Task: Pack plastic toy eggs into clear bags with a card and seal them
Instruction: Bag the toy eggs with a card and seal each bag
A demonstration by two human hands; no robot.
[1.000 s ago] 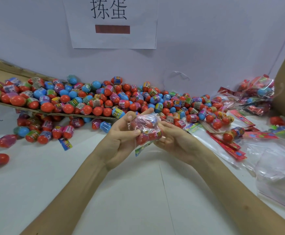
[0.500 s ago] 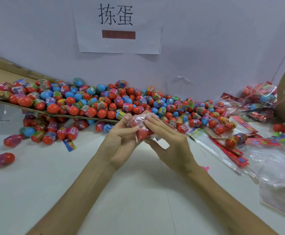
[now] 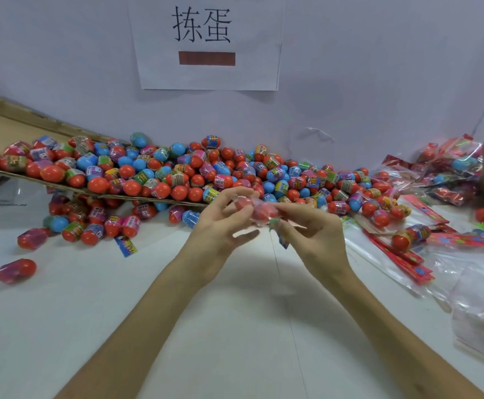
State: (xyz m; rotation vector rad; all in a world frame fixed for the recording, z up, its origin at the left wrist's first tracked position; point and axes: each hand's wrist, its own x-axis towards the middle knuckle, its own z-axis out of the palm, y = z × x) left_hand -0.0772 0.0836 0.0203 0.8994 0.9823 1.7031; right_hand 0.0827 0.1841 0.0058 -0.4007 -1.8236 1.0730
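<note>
Clear bag (image 3: pixel 256 210): held in the air between both hands, just in front of the egg pile (image 3: pixel 177 174), above the table (image 3: pixel 235 326); red eggs show through thin, crinkly film.
Left hand (image 3: pixel 220 226): fingers curled, pinching the bag's left end.
Right hand (image 3: pixel 312 237): thumb and forefinger pinch the right end, with the other fingers loosely spread.
Sealing well: probably flatten the mouth first, then press along it without wrinkles.
Eggs: smooth, hard, rounded plastic, likely to roll.
</note>
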